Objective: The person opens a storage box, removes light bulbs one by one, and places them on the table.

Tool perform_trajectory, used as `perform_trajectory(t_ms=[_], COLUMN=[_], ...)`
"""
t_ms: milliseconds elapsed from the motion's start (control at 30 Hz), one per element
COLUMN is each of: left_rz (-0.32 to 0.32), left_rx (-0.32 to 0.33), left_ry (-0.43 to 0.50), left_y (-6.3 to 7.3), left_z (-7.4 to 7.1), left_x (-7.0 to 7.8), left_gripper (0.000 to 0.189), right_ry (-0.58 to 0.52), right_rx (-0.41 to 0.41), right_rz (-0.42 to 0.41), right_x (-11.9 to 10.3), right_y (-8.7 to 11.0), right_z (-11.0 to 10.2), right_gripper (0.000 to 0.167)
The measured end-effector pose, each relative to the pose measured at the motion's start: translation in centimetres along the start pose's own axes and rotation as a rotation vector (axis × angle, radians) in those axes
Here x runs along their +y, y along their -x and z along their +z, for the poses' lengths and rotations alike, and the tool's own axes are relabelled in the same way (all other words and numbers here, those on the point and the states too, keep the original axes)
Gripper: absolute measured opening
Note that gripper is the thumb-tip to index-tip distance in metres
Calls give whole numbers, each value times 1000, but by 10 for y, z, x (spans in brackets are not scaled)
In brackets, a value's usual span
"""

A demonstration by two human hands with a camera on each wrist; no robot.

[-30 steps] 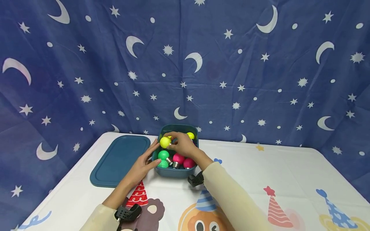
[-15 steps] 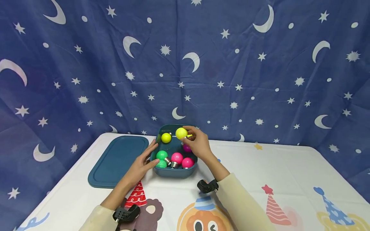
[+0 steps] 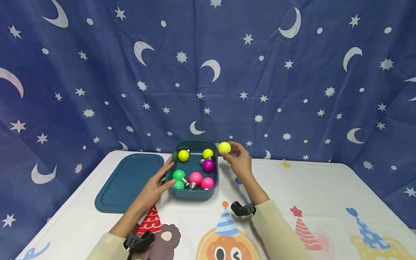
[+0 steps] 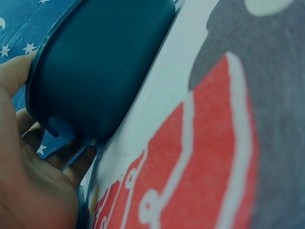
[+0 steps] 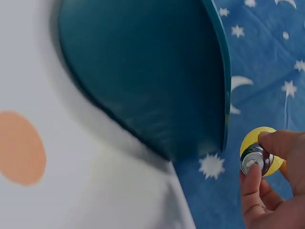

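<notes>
My right hand (image 3: 241, 160) pinches a yellow light bulb (image 3: 224, 147) just off the box's right rim. In the right wrist view, the bulb's silver screw base (image 5: 255, 159) sits between thumb and fingers. The dark teal box (image 3: 192, 195) stands on the table with my left hand (image 3: 155, 187) spread against its left side, fingers fairly straight. The left wrist view has the left fingertips touching the box's wall (image 4: 95, 71). Inside lie yellow bulbs (image 3: 183, 155), a purple bulb (image 3: 208, 165), pink bulbs (image 3: 195, 178) and green bulbs (image 3: 178, 175).
A flat teal lid (image 3: 130, 183) lies on the table left of the box. The white tablecloth (image 3: 276, 195) has printed party hats and cartoon faces. A blue curtain (image 3: 234, 79) with moons and stars hangs behind the table's far edge.
My right hand has lifted the yellow bulb out over the box and carried it right, past the right rim. The left hand stays at the box's left side.
</notes>
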State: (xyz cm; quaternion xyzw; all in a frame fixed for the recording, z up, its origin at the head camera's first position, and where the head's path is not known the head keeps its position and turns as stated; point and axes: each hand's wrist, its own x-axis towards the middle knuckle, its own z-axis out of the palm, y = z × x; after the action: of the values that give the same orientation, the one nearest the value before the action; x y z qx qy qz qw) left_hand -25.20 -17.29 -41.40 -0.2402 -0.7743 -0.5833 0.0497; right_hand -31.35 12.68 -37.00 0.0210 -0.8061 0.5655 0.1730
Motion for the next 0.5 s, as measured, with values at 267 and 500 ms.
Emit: perform_trajectory(t_ms=[267, 500], left_rz=[16, 15], left_rx=[-2, 2], left_ry=[12, -7], left_y=[4, 2], left_z=[1, -1], left_x=[-5, 0], left_gripper=[60, 61], right_ry=[51, 189], right_rx=[26, 63], right_rz=[100, 111], right_x=[29, 44], right_y=[2, 1], right_z=[1, 5], right_gripper=[47, 43])
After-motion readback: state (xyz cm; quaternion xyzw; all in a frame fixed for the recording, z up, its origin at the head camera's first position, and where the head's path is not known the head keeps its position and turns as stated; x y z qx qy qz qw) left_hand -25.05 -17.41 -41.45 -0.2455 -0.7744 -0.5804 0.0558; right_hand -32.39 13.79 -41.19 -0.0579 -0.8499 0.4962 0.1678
